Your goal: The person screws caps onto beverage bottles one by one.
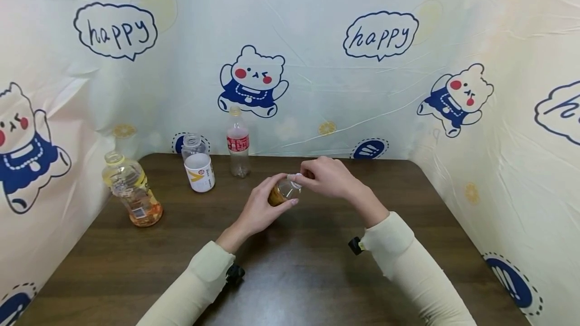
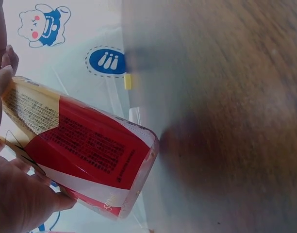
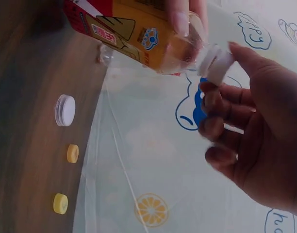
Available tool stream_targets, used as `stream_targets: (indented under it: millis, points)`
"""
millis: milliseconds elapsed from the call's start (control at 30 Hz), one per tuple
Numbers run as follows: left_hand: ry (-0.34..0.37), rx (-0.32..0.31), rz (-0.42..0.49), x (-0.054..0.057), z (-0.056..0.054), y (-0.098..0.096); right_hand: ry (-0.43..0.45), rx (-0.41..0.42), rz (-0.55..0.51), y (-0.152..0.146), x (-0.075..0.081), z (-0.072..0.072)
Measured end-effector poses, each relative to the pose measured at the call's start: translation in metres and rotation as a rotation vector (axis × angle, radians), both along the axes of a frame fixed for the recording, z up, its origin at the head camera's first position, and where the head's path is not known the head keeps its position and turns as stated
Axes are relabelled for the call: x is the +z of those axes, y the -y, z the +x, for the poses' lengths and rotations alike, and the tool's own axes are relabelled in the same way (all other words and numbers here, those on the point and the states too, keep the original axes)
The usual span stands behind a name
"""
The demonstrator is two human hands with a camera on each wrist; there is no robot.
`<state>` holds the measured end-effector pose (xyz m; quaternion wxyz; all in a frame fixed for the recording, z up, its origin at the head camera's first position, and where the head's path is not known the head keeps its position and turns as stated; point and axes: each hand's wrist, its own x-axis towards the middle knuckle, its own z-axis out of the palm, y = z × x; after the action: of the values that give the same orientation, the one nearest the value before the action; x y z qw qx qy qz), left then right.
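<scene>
Over the middle of the table, my left hand (image 1: 259, 210) grips a plastic drink bottle (image 2: 92, 145) round its upper part. A red and gold label wraps the bottle, and its clear shoulder shows in the right wrist view. The bottle is tilted, neck towards my right hand (image 1: 333, 177). Thumb and index finger of that hand pinch a white cap (image 3: 220, 67) at the bottle's mouth. The cap sits askew on the white neck ring (image 3: 205, 59). My other right fingers are curled below the cap.
On the table's left stand a yellow-labelled bottle (image 1: 131, 190), a white-labelled jar (image 1: 199, 172) and a red-labelled bottle (image 1: 238, 145), all uncapped. A white lid (image 3: 66, 110), an orange cap (image 3: 73, 153) and a yellow cap (image 3: 60, 203) lie near the back edge. A printed curtain (image 1: 308, 54) hangs behind.
</scene>
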<state>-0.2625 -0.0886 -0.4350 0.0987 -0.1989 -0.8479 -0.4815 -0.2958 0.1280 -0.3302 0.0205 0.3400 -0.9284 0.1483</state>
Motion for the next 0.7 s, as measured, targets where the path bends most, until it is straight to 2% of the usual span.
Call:
stream_targets:
  millis: [100, 167, 333, 433, 533, 700]
  points:
    - [-0.003, 0.005, 0.002, 0.0, 0.0, 0.001, -0.043, -0.033, 0.004, 0.001, 0.002, 0.001]
    - [-0.006, 0.008, 0.007, -0.001, -0.001, 0.001, -0.024, -0.01, -0.029, -0.001, 0.005, 0.001]
    - [-0.011, 0.001, 0.016, 0.0, -0.001, 0.002, 0.149, 0.148, -0.105, -0.008, 0.015, 0.0]
    - [-0.01, 0.0, 0.018, 0.001, -0.001, 0.002, 0.21, 0.198, -0.106, -0.008, 0.015, -0.001]
    - [-0.012, 0.002, 0.013, 0.0, -0.001, 0.002, 0.186, 0.182, -0.082, -0.005, 0.01, -0.002]
    - [-0.021, -0.005, -0.005, -0.001, -0.001, 0.001, 0.083, 0.071, 0.012, 0.002, 0.005, 0.001]
